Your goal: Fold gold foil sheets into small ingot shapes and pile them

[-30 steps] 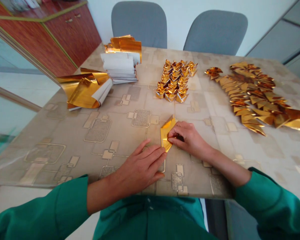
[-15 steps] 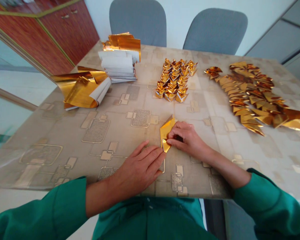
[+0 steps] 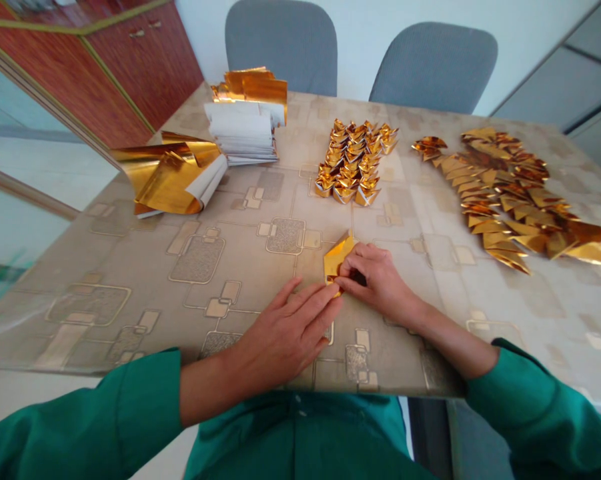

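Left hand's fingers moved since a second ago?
Yes, slightly: the left hand has its fingers farther forward and a little right, over the gold paper's near end, judged against the textured square on the tablecloth.

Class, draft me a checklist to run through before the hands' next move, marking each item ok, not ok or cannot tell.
1. Left hand touching the near end of the folded gold paper: ok.
2. Right hand with thumb and fingers at that paper: ok.
3. Near end of the paper in full view: not ok, fingers partly cover it.
4. Crease under the fingers sharp: cannot tell, hidden.
5. Rows of small gold shapes apart from both hands: ok.
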